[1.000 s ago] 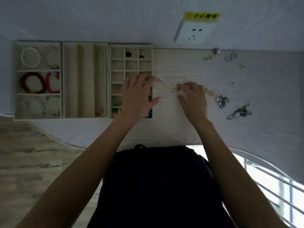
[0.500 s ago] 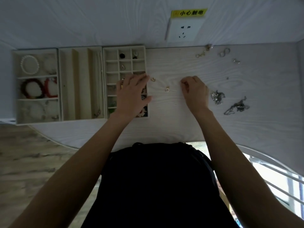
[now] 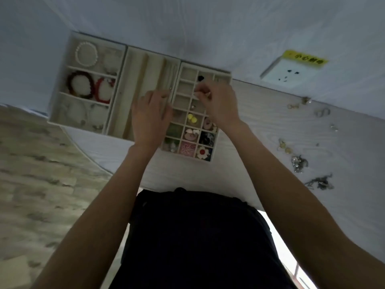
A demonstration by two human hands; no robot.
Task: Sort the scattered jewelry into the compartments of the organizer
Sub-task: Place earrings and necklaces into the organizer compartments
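The right hand point(image 3: 220, 103) pinches something too small and blurred to identify above the organizer point(image 3: 179, 80)'s small compartments. The left hand point(image 3: 150, 117) rests on it, fingers relaxed.

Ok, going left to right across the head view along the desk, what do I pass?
Bracelet tray → long-slot tray → left hand → right hand over the grid tray → loose jewelry.

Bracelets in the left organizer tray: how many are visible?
3: a white pearl bracelet in the top compartment, a dark red beaded bracelet and a bright red bracelet in the middle one. The blurry bottom compartment may hide more.
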